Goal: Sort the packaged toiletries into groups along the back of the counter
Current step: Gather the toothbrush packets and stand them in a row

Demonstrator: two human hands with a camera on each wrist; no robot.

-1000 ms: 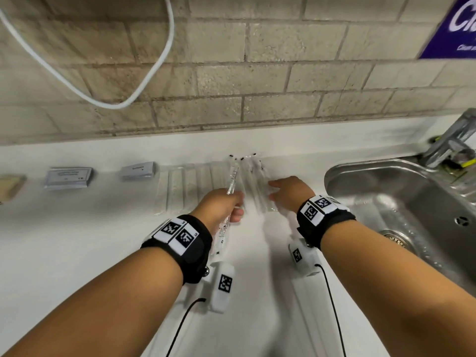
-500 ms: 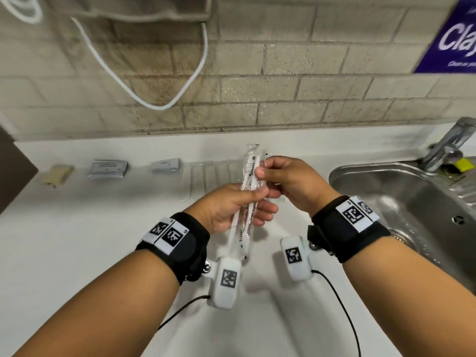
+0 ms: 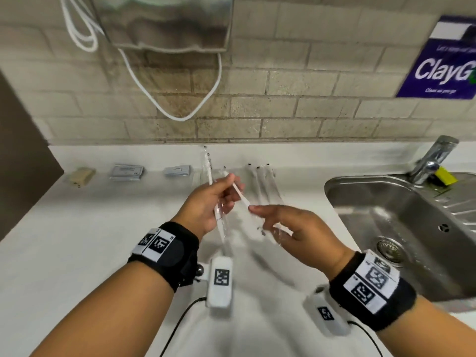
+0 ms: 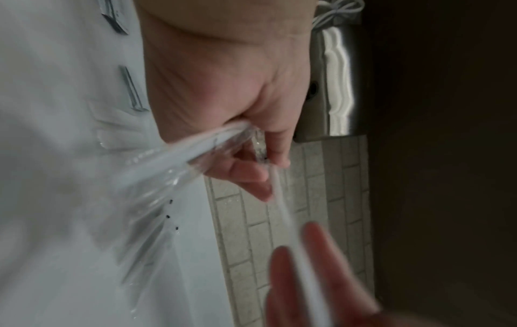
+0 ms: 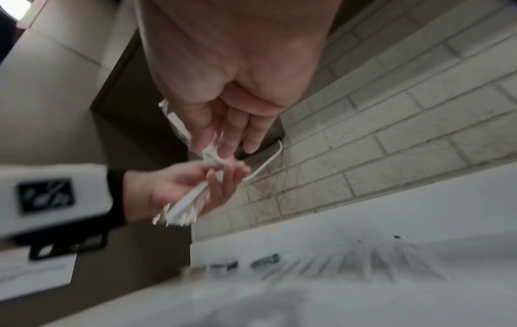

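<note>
My left hand grips a wrapped toothbrush in clear plastic, held nearly upright above the white counter. A second wrapped toothbrush slants from the left fingers down to my right hand, which pinches its lower end. The left wrist view shows the clear wrappers bunched in the left palm, and the white handle running to the blurred right fingers. In the right wrist view the right fingers hold a wrapper. Three more wrapped toothbrushes lie side by side at the counter's back.
Two grey sachets and a beige soap bar lie along the back left. A steel sink with a tap and a yellow sponge lies at the right. A wall-mounted steel unit trails a white cable.
Both hands rose from the row on the counter with wrapped toothbrushes. Since then the right hand has moved down and right, drawing one packet at an angle away from the left hand's.
</note>
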